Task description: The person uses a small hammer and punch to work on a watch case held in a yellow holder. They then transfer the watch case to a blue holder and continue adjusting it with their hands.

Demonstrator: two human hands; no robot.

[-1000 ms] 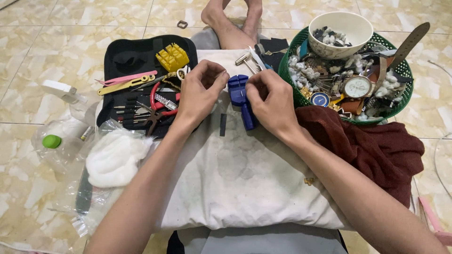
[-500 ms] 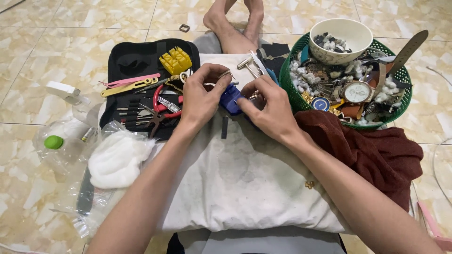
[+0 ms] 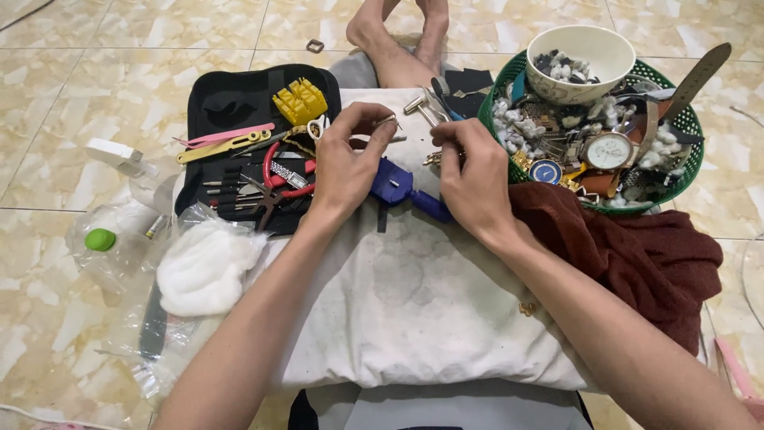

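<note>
My left hand (image 3: 348,169) pinches a small thin metal part (image 3: 389,121) between thumb and forefinger, above a white pillow (image 3: 414,310). My right hand (image 3: 475,175) is beside it, its fingertips closed on a small gold-coloured watch band piece (image 3: 434,158). A blue watch link tool (image 3: 395,187) lies on the pillow just under and between both hands, partly hidden by my right palm. Neither hand grips it. A small dark pin (image 3: 382,218) lies below the tool.
An open black tool case (image 3: 231,107) with pliers, tweezers and a yellow block lies on the left. A green basket (image 3: 686,171) of watches with a white bowl (image 3: 577,48) stands at the right, with a maroon cloth (image 3: 637,255) below. Cotton wool (image 3: 205,267) and plastic bags lie at the lower left.
Both hands have come off the blue tool and moved up and apart. The tool now lies tilted on the pillow, and each hand pinches a small metal piece.
</note>
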